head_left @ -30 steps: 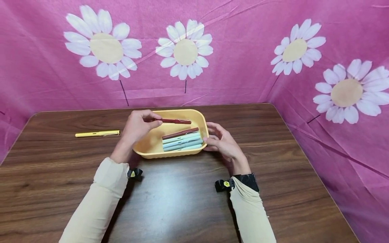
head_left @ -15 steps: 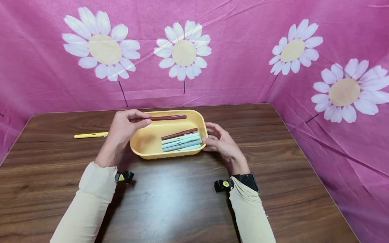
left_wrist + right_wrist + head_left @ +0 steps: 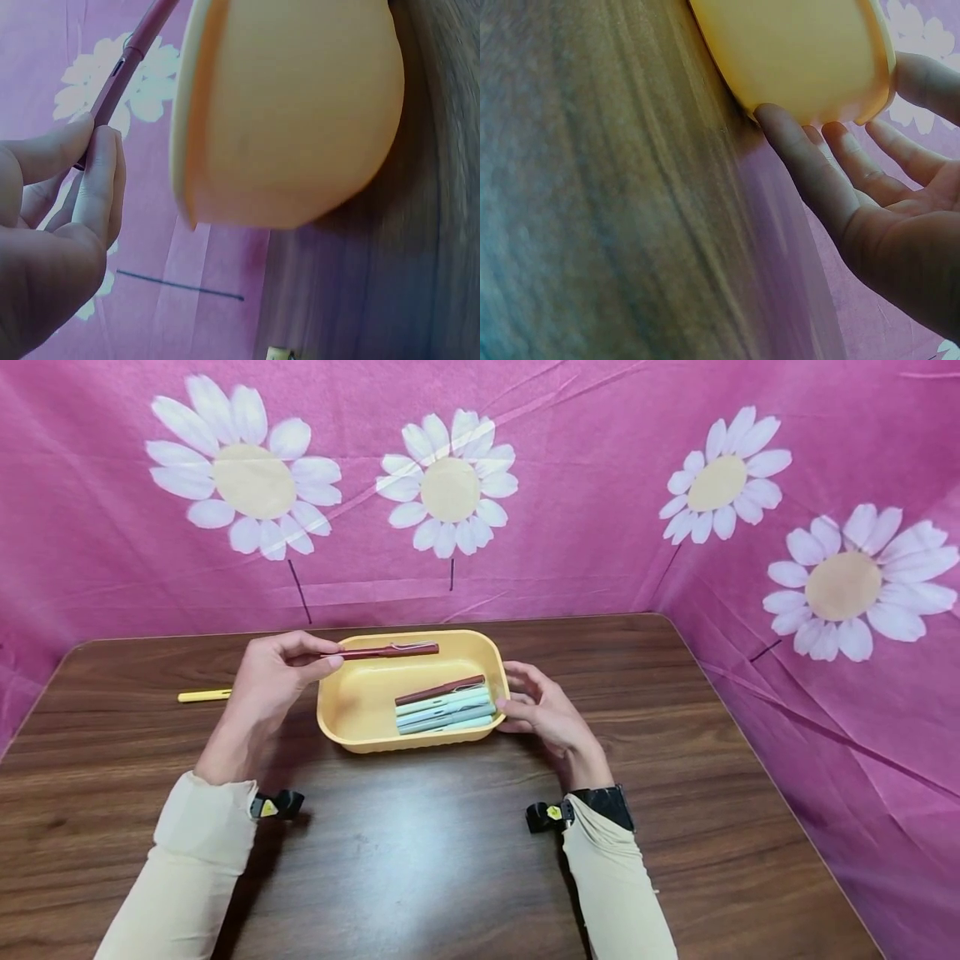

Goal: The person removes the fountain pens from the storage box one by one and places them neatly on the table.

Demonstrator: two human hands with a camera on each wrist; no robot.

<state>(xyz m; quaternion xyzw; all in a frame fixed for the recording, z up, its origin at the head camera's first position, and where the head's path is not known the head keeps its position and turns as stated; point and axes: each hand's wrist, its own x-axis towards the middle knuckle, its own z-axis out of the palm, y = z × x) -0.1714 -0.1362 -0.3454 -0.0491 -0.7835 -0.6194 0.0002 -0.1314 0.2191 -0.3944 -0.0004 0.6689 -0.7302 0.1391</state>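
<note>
My left hand (image 3: 262, 685) pinches a dark red pen (image 3: 397, 650) by one end, between thumb and fingers. Its clip end points right, above the left and far part of a yellow plastic tray (image 3: 360, 697). In the left wrist view the pen (image 3: 120, 86) slants up past the tray's outer wall (image 3: 292, 112). My right hand (image 3: 551, 714) holds the tray's right end, thumb at the rim and fingertips against the outer wall (image 3: 817, 60). Inside lie another dark red pen (image 3: 440, 690) and several pale green and blue-grey pens (image 3: 446, 714), side by side toward the right.
A yellow pen (image 3: 204, 696) lies on the brown wood-grain table (image 3: 420, 860), left of the tray and partly hidden by my left hand. A pink cloth (image 3: 570, 510) with printed daisies hangs behind the table and along its right side.
My left hand has drawn the dark red pen leftward over the tray and now covers part of the yellow pen. My right hand keeps its hold on the tray's end.
</note>
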